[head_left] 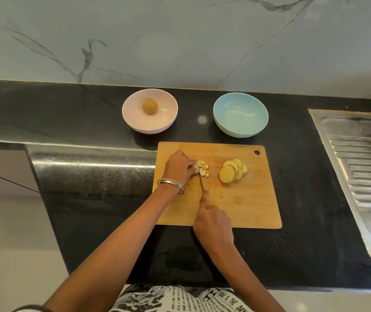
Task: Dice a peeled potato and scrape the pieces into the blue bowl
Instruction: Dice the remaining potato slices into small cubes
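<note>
On the wooden cutting board (247,199) my left hand (178,165) holds down a small stack of potato strips (202,168) with curled fingers. My right hand (212,221) grips a knife (201,181), forefinger along its spine, and the blade cuts down through the strips. Cut pieces lie just right of the blade. A fanned pile of round potato slices (232,170) lies further right on the board. The blue bowl (240,114) stands behind the board and holds nothing but a few specks.
A pink bowl (149,110) with a whole potato (150,105) stands behind the board to the left. A steel sink drainboard (360,167) lies at the right. The dark counter ends at a marble wall behind and at its front edge near my body.
</note>
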